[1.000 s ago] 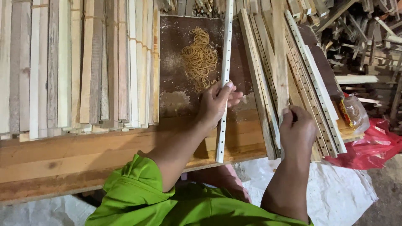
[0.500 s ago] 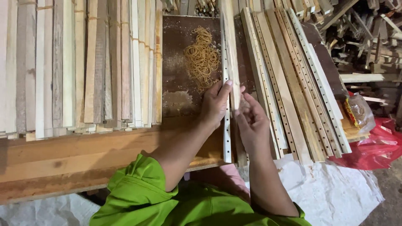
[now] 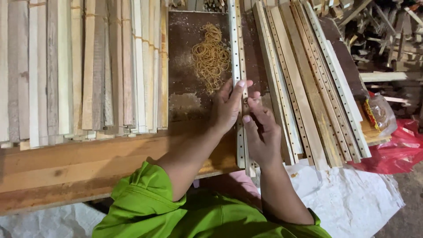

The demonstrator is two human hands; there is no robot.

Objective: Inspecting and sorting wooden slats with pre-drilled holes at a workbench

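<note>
Wooden workbench [image 3: 66, 172] fills the lower left, plank front edge bare, a dark brown board [image 3: 185, 66] set into its middle. Left part of the bench is covered by a big stack of plain wooden slats [image 3: 79, 70] lying side by side, running away from the person. Right side holds a fanned stack of drilled slats [image 3: 308, 83] with rows of small holes, leaning slightly rightward. White sheet [image 3: 352, 198] on the floor under the bench edge, red plastic bag [image 3: 396, 150] at far right, small clear packet [image 3: 379, 112] just beside the drilled stack. Person in a green shirt [image 3: 154, 207] reaches up from below. Pile of tan rubber bands [image 3: 210, 57] lies loose on the dark board, just left of the held pieces. Two drilled strips [image 3: 236, 53] lie together lengthwise between the piles, overhanging the bench edge. Left hand [image 3: 227, 108] wraps the strips from the left, thumb up along them. Right hand [image 3: 262, 132] meets it from the right, fingertips pinched at the strips; whether a band is between them, cannot tell.
</note>
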